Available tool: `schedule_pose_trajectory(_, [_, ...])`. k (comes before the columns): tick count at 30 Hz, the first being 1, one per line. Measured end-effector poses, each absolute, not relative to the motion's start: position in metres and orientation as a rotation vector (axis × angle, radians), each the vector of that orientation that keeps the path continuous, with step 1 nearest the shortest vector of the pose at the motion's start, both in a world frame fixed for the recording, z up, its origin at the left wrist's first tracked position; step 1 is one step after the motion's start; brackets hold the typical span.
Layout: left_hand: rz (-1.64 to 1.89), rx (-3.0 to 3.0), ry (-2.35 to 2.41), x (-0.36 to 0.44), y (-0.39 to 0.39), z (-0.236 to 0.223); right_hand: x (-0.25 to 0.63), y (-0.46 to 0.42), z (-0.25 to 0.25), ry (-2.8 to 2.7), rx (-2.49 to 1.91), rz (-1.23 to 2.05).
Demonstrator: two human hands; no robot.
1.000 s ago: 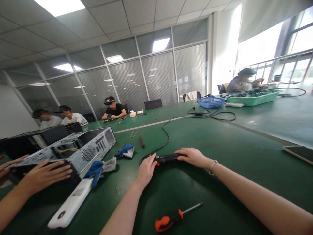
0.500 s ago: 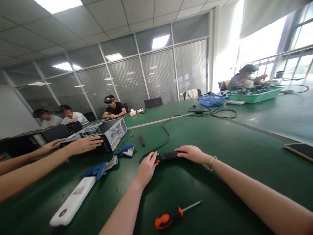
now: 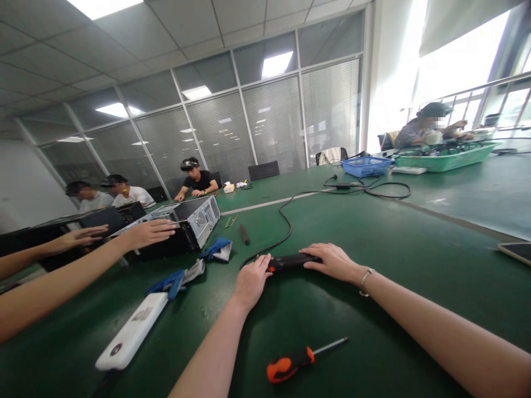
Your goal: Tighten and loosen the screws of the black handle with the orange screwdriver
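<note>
A black corded tool (image 3: 290, 262) with an orange switch, apparently an electric screwdriver, lies crosswise on the green table. My left hand (image 3: 252, 279) is closed over its left end, where the cord leaves. Around the right end, my right hand (image 3: 332, 258) rests with bent fingers, hiding the tip. Nearer to me and apart from both hands is an orange and black screwdriver (image 3: 292, 365), its shaft aimed right. Left of my left hand, blue and grey work gloves (image 3: 218, 250) lie crumpled.
A white power strip (image 3: 135, 331) lies at left. Beyond it, a co-worker's hands (image 3: 151, 233) reach over an opened computer case (image 3: 203, 218). A black cable (image 3: 286, 221) runs back toward a blue basket (image 3: 367, 166) and green basket (image 3: 448, 157). A phone (image 3: 516, 251) is at right.
The view has shifted slightly, so most things sit a little further right. My hands keep their place on the black tool. The co-worker's farther hand has moved off the computer case.
</note>
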State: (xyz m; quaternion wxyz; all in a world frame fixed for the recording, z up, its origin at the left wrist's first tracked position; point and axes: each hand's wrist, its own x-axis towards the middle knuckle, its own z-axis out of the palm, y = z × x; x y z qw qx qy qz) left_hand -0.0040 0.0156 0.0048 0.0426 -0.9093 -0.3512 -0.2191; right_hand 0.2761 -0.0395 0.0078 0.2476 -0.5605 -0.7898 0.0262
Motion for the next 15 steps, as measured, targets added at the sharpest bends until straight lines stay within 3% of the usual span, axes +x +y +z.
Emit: schedule_pose_trajectory(15, [-0.980, -2.918, -1.088, -0.0095, 0.0169, -0.0008, 0.2773, -0.0347, 0.0082, -1.991, -1.519, 0.204])
